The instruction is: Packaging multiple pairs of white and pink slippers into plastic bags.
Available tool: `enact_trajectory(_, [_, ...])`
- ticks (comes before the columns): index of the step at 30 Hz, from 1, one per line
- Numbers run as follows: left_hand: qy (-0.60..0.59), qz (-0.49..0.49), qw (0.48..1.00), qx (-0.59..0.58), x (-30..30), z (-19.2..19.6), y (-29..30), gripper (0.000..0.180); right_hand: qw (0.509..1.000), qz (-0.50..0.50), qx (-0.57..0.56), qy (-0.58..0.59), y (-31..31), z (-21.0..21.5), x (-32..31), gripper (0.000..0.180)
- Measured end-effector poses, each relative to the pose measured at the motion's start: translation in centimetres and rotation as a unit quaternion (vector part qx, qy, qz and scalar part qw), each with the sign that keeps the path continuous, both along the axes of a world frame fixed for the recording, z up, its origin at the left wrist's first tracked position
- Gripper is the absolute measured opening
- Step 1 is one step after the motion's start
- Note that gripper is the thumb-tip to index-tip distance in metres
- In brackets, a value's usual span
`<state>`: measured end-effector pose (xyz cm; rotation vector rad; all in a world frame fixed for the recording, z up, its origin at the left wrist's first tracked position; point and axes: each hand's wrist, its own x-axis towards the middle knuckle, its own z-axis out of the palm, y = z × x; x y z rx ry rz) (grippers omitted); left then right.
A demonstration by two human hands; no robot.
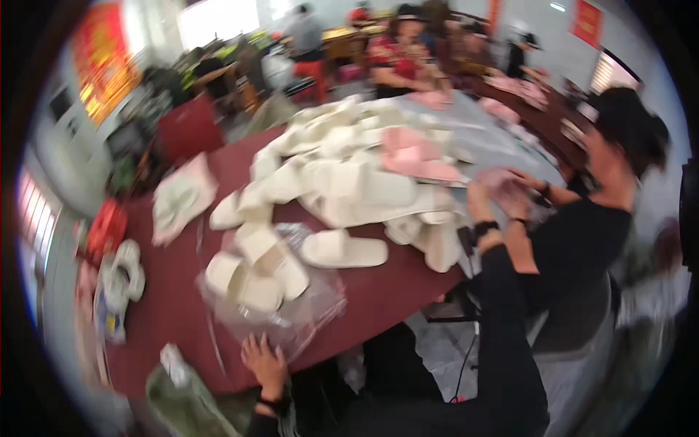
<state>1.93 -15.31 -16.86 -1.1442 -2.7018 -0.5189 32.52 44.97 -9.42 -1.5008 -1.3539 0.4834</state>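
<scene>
**Cream slippers: two on the clear bag, a heap loose behind**

Done: two cream slippers laid side by side on a clear plastic bag, on the near part of the dark red table. Whether any part of them sits inside the plastic, I cannot tell.

Left: one single slipper, just right of the two, and a large heap of cream slippers farther back, loose and overlapping. By my judgement, most of the lot remains and only these two are set out.

Hands: my left hand, palm down, fingers spread, at the bag's near edge, apparently grasping nothing. My right hand, reached out past the heap's right end, beside a co-worker handling something pink; blurred, so its grip I cannot tell.

Condition of the two: plain cream, flat soles, one broad band across the front of each. Bands to the upper left, heels to the lower right; edges touching or overlapping. No marks discernible.

Also present: pink pieces on the heap; a pale bundle at the table's left.
</scene>
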Motion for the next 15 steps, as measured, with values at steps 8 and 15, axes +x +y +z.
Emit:
enact_trajectory(8, [0.003,0.012,1.000,0.003,-0.5,0.1,-2.1,0.049,0.560,0.782,0.131,-0.239,-40.5,8.8,-15.2,0.034])
enact_trajectory(15, [-0.053,-0.032,0.997,0.038,-0.2,1.4,-2.2,0.053,0.614,0.742,0.118,-0.242,-42.7,0.9,-23.8,0.038])
